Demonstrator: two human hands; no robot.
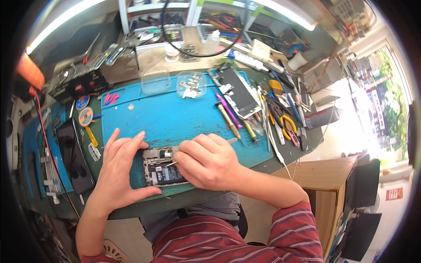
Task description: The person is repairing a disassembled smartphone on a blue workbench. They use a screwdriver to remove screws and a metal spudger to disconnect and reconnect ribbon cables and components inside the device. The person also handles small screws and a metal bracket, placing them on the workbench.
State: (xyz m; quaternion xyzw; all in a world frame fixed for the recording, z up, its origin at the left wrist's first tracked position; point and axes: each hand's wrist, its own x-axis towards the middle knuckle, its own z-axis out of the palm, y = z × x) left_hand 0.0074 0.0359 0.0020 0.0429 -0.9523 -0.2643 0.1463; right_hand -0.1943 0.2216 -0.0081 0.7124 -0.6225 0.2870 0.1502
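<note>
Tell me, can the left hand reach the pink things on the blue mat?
Probably yes. The left hand is near the pink things, with nothing standing between them, but it would leave the opened phone.

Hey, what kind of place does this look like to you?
Probably a phone repair bench: an opened phone lies between the hands on a blue work mat, with pliers and other tools at the right.

Strip lights [289, 14] lit | bright window [387, 94] right | wooden cabinet [322, 172] | pale floor [259, 215]
</note>
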